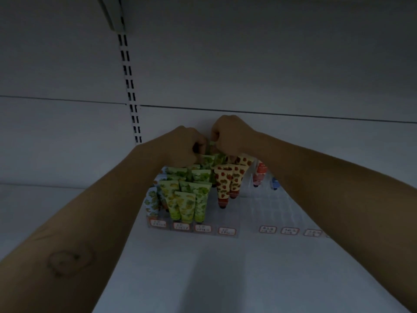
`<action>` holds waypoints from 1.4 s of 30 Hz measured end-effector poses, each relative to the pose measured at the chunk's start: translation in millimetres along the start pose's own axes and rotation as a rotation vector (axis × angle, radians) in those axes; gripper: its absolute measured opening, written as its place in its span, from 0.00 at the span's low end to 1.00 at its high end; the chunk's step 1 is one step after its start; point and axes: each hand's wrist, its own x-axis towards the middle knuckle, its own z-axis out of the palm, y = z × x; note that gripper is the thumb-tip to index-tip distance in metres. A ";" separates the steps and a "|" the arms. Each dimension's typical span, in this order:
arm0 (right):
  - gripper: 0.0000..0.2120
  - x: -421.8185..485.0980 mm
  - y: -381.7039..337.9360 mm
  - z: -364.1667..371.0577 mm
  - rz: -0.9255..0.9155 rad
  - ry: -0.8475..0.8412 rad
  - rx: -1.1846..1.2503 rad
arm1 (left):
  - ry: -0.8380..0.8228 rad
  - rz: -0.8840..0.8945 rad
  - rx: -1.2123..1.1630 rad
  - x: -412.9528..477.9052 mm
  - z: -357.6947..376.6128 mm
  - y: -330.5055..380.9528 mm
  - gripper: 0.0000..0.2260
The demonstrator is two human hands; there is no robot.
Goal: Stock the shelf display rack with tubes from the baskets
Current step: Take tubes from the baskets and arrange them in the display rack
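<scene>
A clear display rack stands on the white shelf, with labelled slots along its front. Green-patterned tubes fill its left columns, cap down. Strawberry-patterned tubes stand in the column to the right of them. My left hand and my right hand meet at the back of the rack, both pinched on a green tube above the rear rows. Most of that tube is hidden by my fingers. No basket is in view.
A second clear rack to the right holds a pink-red tube and a blue tube at its back. The shelf's back panel carries a slotted upright. The white shelf stretches toward me.
</scene>
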 end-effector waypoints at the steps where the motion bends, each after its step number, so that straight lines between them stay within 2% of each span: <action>1: 0.10 0.9 -0.8 -0.3 0.005 -0.007 0.004 | -0.003 0.000 -0.003 -0.1 -0.2 -0.1 0.10; 4: 0.10 3.9 -4.6 4.6 0.031 -0.023 -0.008 | -0.011 -0.001 0.012 0.0 -1.3 -0.2 0.10; 6: 0.15 4.0 -6.2 11.9 0.049 0.000 -0.002 | -0.016 -0.004 0.016 0.8 -0.7 -1.2 0.09; 8: 0.18 3.8 -3.3 18.1 0.031 0.038 -0.011 | -0.011 -0.004 0.018 1.8 0.9 -2.0 0.07; 11: 0.17 -1.8 -2.8 18.0 -0.021 0.065 0.009 | 0.006 -0.013 0.004 1.3 2.7 -2.6 0.06; 16: 0.11 -16.2 -1.9 16.7 -0.033 0.014 0.046 | 0.016 -0.013 -0.041 -2.0 4.1 -4.0 0.07; 24: 0.16 -9.4 -17.6 1.4 0.001 -0.125 0.028 | 0.023 0.048 -0.020 -8.3 3.0 -3.1 0.08; 28: 0.06 -5.3 -19.3 -1.0 0.010 -0.257 -0.050 | -0.020 0.066 0.046 -8.5 -2.3 -0.9 0.09; 36: 0.10 -8.3 -14.4 3.9 -0.124 -0.198 -0.122 | -0.050 0.071 0.138 -9.5 -7.9 2.6 0.07; 39: 0.06 -12.4 -10.8 6.7 -0.156 -0.153 -0.133 | -0.065 0.063 0.123 -10.0 -6.6 3.2 0.09; 42: 0.10 -15.7 -8.6 13.9 -0.146 -0.090 -0.085 | -0.021 0.064 0.104 -13.2 -2.1 0.6 0.10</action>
